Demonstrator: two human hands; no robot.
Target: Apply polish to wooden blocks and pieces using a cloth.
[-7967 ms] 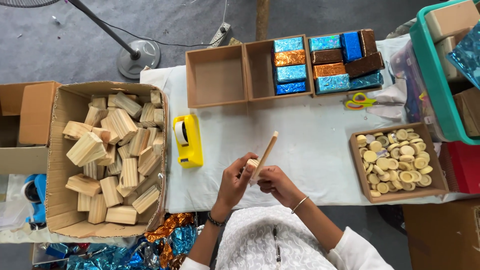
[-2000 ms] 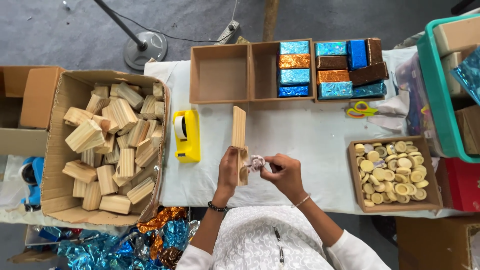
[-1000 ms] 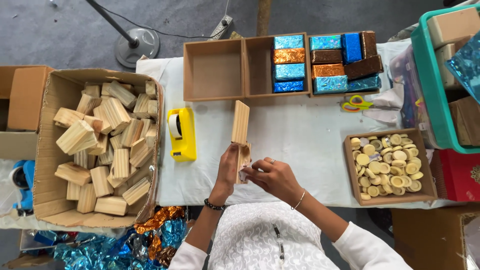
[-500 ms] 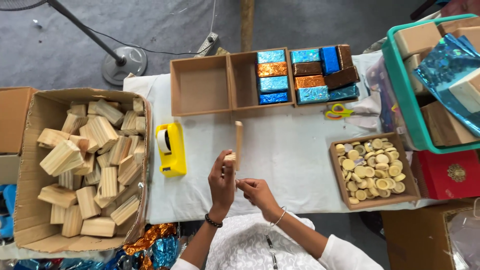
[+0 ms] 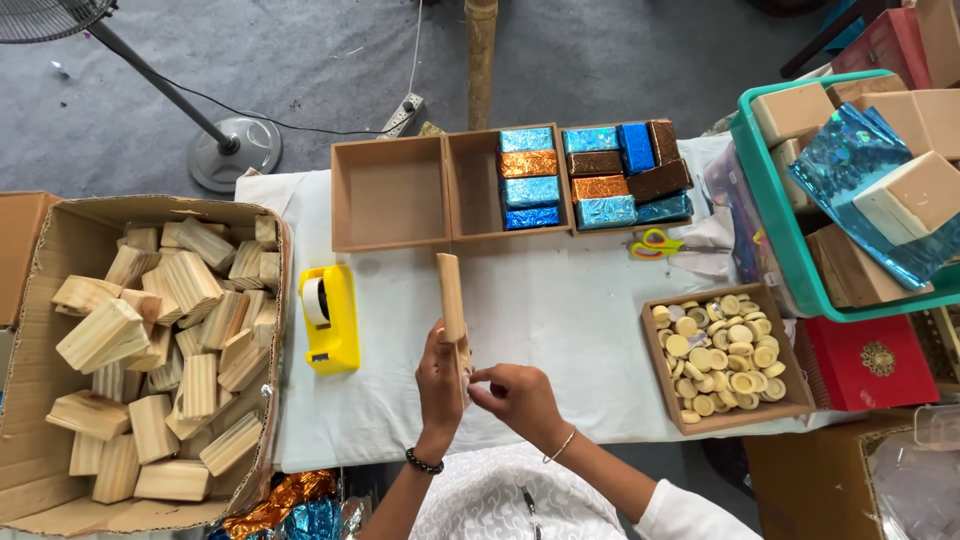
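Bright, even, soft-shadowed light; sharp throughout, slight edge distortion

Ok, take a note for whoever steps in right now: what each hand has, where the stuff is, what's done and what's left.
Left hand: grip closed on the wooden block, held on edge above the white table.
Right hand: fingertips pinched at the block's near end; whether they hold anything is too small to tell.
Yellow tape dispenser sits left of the hands, tray of round discs to the right.
Done: foil-wrapped blocks fill part of the divided tray; its left compartment is bare.
Left: the held block shows no foil, and many bare blocks wait in the cardboard box.
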